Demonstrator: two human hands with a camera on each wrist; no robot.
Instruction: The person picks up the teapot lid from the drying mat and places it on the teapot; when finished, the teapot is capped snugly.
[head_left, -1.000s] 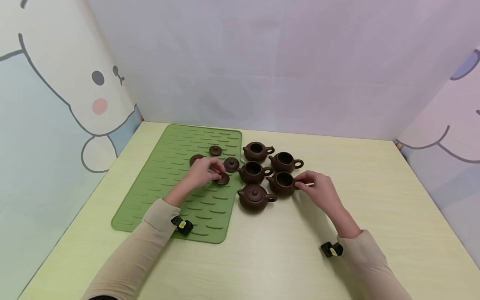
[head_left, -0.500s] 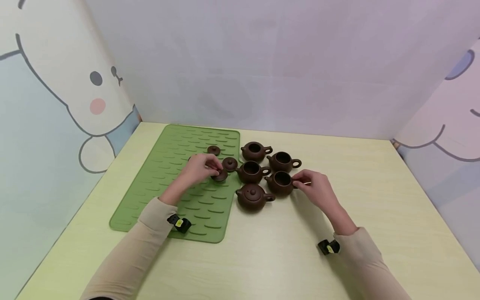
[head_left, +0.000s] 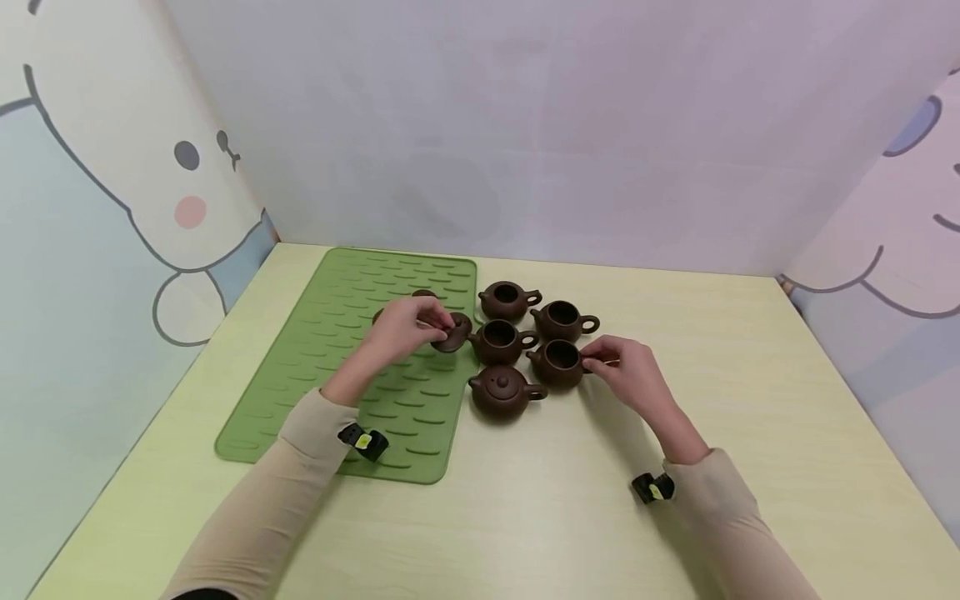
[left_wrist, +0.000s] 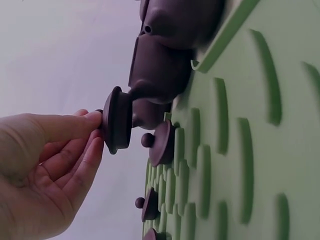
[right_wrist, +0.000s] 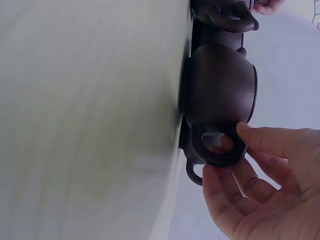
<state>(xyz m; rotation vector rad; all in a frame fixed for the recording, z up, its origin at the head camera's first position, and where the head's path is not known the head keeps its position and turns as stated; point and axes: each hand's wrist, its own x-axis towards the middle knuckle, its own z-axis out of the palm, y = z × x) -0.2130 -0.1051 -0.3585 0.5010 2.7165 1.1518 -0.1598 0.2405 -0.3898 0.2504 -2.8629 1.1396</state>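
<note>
My left hand [head_left: 401, 332] pinches a dark brown teapot lid [left_wrist: 117, 120] by its knob, holding it up off the green ridged mat [head_left: 300, 379]. In the head view this lid overlaps another lid [head_left: 462, 323] on the mat. Fingers and thumb of my right hand [head_left: 633, 375] grip the handle [right_wrist: 220, 157] of a small brown teapot [head_left: 558, 377], which stands upright with its top uncovered. Its spout points left. Nearer me, a teapot [head_left: 501, 396] has its lid on.
Three more uncovered teapots stand close by: one at the back [head_left: 504, 307], one at right [head_left: 561, 323], one in the middle [head_left: 498, 346]. Further lids lie knob up on the mat, such as a small lid [left_wrist: 149, 205]. A pale wall [head_left: 510, 150] rises behind the table [head_left: 540, 517].
My left hand has lifted the lid from the mat and carried it slightly up and right, toward the teapots. The right hand keeps its grip on the teapot's handle.
</note>
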